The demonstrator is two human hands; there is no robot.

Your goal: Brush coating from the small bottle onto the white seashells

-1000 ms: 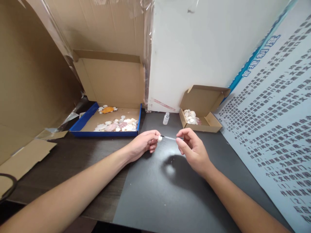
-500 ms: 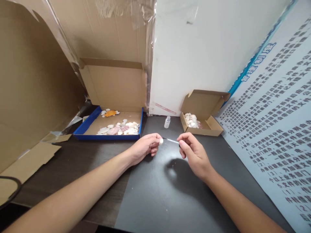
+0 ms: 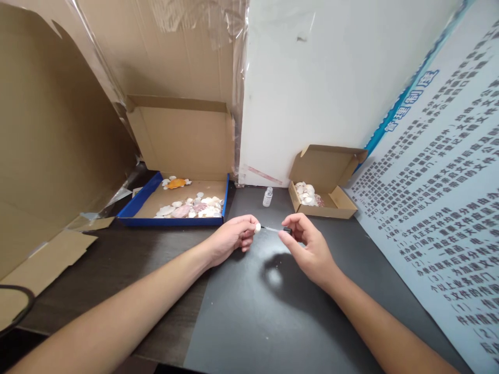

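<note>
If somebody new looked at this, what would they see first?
Probably the bright orange shell at the back left of the shallow blue-edged cardboard box, with white shells around it. Next, the two bare hands: the left hand pinches a small white shell, and the right hand holds a thin black-capped brush pointing at it.

The poster [image 3: 436, 208] is headed "管理制度".
</note>
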